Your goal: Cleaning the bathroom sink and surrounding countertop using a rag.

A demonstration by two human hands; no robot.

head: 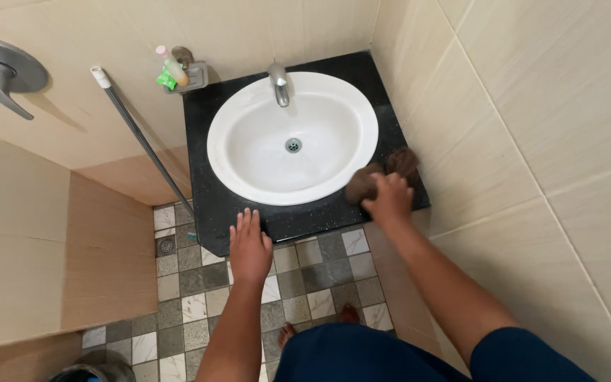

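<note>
A right hand (389, 198) pressed a brown cloth (383, 175) onto the black worktop (203, 148) just right of the white basin (249, 152), the grip closed over the cloth's near end. The cloth ran away from the hand toward the tiled wall, its far end bunched near the worktop's right edge. The left hand (249, 247) lay flat, fingers spread and holding nothing, on the worktop's front edge below the basin, well apart from the cloth; the right was the nearer. A mop handle (139, 138) leaned left of the basin.
</note>
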